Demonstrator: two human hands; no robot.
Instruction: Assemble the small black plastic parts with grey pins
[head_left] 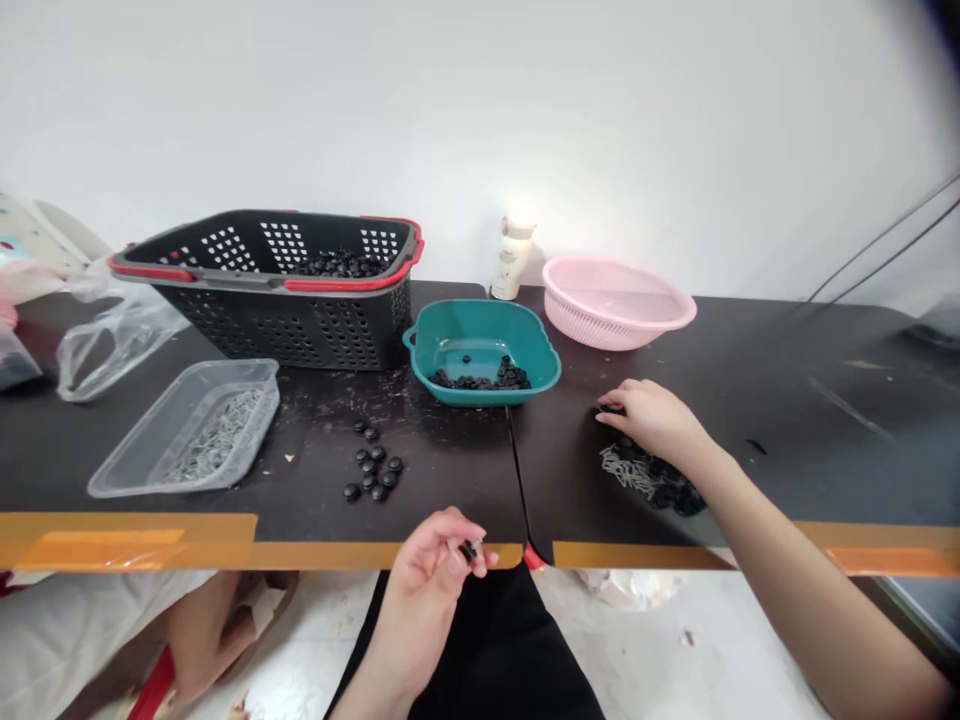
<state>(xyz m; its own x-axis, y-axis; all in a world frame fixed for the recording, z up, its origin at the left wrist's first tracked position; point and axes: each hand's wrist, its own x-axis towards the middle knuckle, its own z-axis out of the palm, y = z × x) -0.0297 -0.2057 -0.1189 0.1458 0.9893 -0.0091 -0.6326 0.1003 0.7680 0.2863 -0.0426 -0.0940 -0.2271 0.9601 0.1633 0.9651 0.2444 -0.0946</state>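
My left hand (429, 572) is closed near the table's front edge, its fingertips pinching a small black part (468, 550) with a pale pin-like piece through it. On the right, my right hand (654, 420) is closed on a round black piece (611, 408), partly hidden by the fingers. Just below that hand lie a heap of thin grey metal pins (628, 470) and a pile of black parts (675, 492), partly covered by my wrist. Several black round caps (379, 470) are scattered on the table to the left of my left hand.
A teal basin (480, 396) holding small black parts stands mid-table. Left of it are a black basket (300, 335) with red handles and a clear tray (142, 455) of metal pins. A pink basket (600, 325) and a white bottle (512, 262) stand behind. Another person's leg (202, 630) shows at lower left.
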